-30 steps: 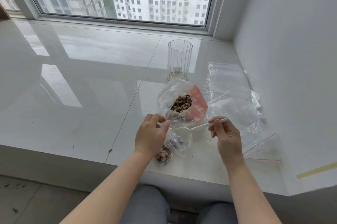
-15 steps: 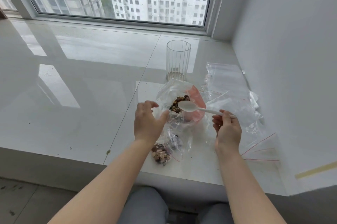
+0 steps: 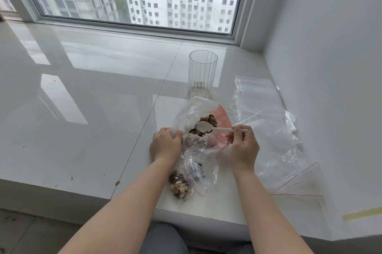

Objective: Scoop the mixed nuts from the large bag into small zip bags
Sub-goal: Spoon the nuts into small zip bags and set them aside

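The right hand (image 3: 244,146) pinches the far end of a thin white plastic spoon (image 3: 215,127), a light, stiff tool best held well back on the handle, its bowl lying on the mixed nuts (image 3: 206,127) inside the large bag (image 3: 198,121). The left hand (image 3: 166,144) clamps the bag's left rim; that film looks soft and slippery, so I judge the mouth will collapse unless gripped at the edge. Small zip bags (image 3: 186,179), partly filled, lie on the tabletop (image 3: 103,109) just nearer, limp and likely to tip.
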